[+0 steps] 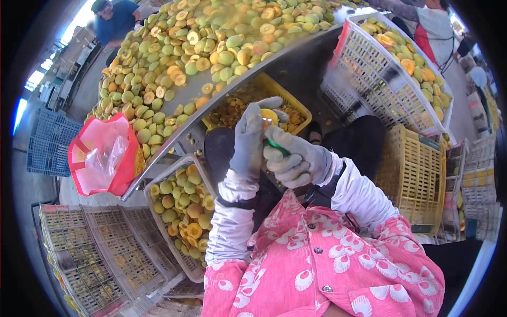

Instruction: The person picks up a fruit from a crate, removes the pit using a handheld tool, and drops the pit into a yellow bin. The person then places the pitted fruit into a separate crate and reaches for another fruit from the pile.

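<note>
Both of my hands wear grey gloves and meet in front of my chest. My left hand holds a yellow-orange fruit half between thumb and fingers. Wrapped in my right hand is a tool with a green handle; its tip is at the fruit, partly hidden by the fingers. Below the hands lies a yellow crate with fruit scraps inside. Beyond it, many halved green and yellow fruits cover a metal table.
A red bag hangs at the table's left edge. Fruit fills a crate beside my left arm and a white crate at right. Yellow crates stand right; grey crates stand lower left. Other people are beyond the table.
</note>
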The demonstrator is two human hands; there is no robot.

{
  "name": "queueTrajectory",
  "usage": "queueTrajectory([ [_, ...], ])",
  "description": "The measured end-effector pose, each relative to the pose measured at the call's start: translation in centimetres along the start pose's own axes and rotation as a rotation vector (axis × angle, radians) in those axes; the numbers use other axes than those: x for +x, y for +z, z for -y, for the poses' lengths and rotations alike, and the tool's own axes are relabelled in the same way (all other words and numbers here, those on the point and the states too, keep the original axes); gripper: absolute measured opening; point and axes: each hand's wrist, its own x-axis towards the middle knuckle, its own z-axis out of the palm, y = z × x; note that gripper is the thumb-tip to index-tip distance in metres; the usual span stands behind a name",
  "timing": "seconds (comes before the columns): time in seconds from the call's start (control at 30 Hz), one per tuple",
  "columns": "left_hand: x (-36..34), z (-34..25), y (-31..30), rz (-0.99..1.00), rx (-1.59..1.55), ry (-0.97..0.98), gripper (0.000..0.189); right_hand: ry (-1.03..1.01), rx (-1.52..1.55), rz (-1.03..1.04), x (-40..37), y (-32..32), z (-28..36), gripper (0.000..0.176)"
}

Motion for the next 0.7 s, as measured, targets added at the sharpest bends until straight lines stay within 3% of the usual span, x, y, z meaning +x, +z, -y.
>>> queueTrajectory([
  [0.03, 0.3, 1.2, -0.6, 0.023, -0.212, -0.090, 0.058, 0.020, 0.117, 0.233, 0.7, -1.2, 0.0, 0.051],
  [0.13, 0.8, 2.4, 0.5, -0.088, -0.263, 0.069, 0.059, -0.011, 0.224, 0.290, 1.7, -3.8, 0.7, 0.047],
  [0.17, 2.5, 4.5, -1.8, -0.091, -0.550, -0.193, 0.059, -0.031, 0.195, 0.262, 1.8, -4.3, 1.4, 0.044],
  [0.2, 3.5, 5.1, -2.1, -0.235, -0.506, -0.164, 0.051, -0.010, 0.196, 0.257, 1.7, -4.8, 2.1, 0.044],
  [0.27, 4.4, 6.3, -4.5, -0.552, -0.056, 0.161, 0.037, -0.139, 0.158, 0.204, 1.6, -6.2, 2.6, 0.045],
  [0.33, 2.4, 3.7, -7.7, -0.686, 0.019, 0.286, 0.026, -0.210, -0.016, -0.380, 0.8, -8.8, 4.2, 0.046],
  [0.4, -2.1, 2.0, -11.2, -0.845, 0.154, 0.369, 0.024, -0.212, -0.634, -1.195, 1.0, -11.6, 2.8, 0.048],
  [0.47, -9.4, 3.5, -18.7, -0.902, 0.513, 0.240, 0.031, -0.213, -0.470, -1.060, -0.1, -13.1, 2.3, 0.051],
  [0.53, -19.2, 7.2, -25.3, -0.948, 1.059, -0.120, 0.041, -0.160, -0.451, -1.041, 0.0, -13.9, 1.3, 0.052],
  [0.57, -25.6, 11.0, -29.2, -0.734, 1.574, -0.341, 0.026, -0.145, -0.427, -1.045, 0.3, -14.1, 0.9, 0.052],
  [0.6, -27.1, 9.8, -25.2, -0.896, 1.320, -0.715, 0.027, -0.134, -0.409, -1.048, 0.7, -14.3, 0.7, 0.053],
  [0.67, -32.2, 13.1, -22.2, -0.842, 1.365, -0.758, 0.029, -0.117, -0.462, -1.114, 1.6, -14.3, -0.2, 0.052],
  [0.7, -34.1, 14.8, -21.0, -0.800, 1.370, -0.562, 0.030, -0.114, -0.445, -1.095, 1.9, -14.8, -0.7, 0.053],
])
